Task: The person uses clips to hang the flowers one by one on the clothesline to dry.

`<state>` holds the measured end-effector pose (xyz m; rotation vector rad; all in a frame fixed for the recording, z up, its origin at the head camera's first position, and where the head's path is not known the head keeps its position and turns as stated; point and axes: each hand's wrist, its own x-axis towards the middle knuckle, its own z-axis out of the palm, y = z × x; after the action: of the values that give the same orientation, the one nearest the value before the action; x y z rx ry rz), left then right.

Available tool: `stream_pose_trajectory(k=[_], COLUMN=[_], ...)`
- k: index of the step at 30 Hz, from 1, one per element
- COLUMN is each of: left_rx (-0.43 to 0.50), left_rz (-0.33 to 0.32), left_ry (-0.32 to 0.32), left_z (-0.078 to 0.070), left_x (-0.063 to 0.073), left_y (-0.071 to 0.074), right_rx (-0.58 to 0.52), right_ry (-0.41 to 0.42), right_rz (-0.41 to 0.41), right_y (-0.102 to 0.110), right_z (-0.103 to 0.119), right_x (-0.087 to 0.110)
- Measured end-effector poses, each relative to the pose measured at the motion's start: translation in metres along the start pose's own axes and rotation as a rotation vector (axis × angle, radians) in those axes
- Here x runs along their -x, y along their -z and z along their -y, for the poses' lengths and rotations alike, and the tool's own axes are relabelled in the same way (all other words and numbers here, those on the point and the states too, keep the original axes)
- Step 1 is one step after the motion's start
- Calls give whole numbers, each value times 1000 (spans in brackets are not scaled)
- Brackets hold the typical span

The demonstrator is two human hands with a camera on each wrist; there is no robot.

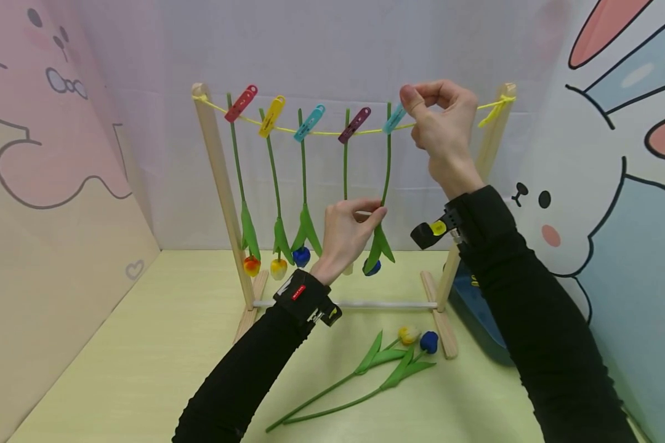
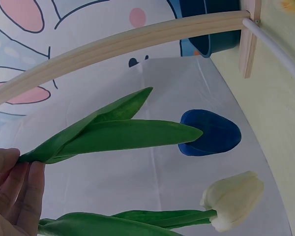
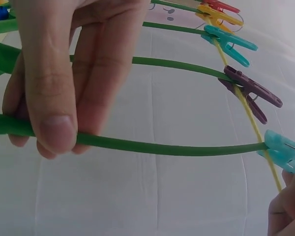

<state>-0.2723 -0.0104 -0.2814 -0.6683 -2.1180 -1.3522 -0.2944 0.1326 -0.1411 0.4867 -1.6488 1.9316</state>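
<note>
An artificial blue tulip (image 2: 214, 132) hangs head-down at the right of a row on a yellow string (image 1: 327, 133). My left hand (image 1: 348, 231) pinches its stem just above the green leaves (image 2: 118, 132). At the stem's upper end, my right hand (image 1: 446, 126) grips a light-blue clothespin (image 1: 394, 118), whose jaws are on the string and stem. Beside it, a purple clothespin (image 3: 253, 91) holds a white tulip (image 2: 233, 201), partly hidden by my left hand in the head view. Further left hang orange (image 1: 252, 266), yellow (image 1: 279, 269) and blue (image 1: 302, 256) tulips.
The string spans two posts of a wooden frame (image 1: 221, 197) with a white crossbar (image 1: 388, 304). In front, a yellow tulip (image 1: 408, 335) and another blue tulip (image 1: 429, 342) lie on the table (image 1: 144, 369). A dark blue bin (image 1: 479, 314) stands behind my right forearm.
</note>
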Motion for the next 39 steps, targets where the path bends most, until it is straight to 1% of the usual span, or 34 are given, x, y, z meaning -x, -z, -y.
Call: stream_pose_trajectory(k=[8,11,14,19,21,24,27,29,31,33,35,37,39], left_rx=[14,10,-10,-43,-50,-67,-85,-89,-78,-73,-78,-84,-90], left_rz=[5,-3,-12,-38,-46,-26,40,95,164,234,314,406,505], left_ry=[16,12,-14,-91,-117,-143,-145,-129,-94,-50,5,58,117], left_z=[1,2,2,1,2,3,6,9,13,18,25,33,42], left_x=[1,2,4,14,20,34,52,65,77,88,99,109,119], left_y=[1,1,1,2,3,6,9,13,17,22,26,30,33], right_rx=[76,134,220,355,383,361,303,290,300,319,343,399,480], right_ry=[63,85,107,172,226,331,418,429,394,333,325,283,223], right_rz=[27,33,37,35,24,14,34,64,97,121,165,189,206], right_y=[0,1,2,8,13,24,38,49,61,77,108,144,158], right_z=[0,-1,-2,-6,-9,-18,-30,-39,-49,-65,-107,-159,-170], right_x=[1,1,3,13,21,34,51,64,78,90,93,94,102])
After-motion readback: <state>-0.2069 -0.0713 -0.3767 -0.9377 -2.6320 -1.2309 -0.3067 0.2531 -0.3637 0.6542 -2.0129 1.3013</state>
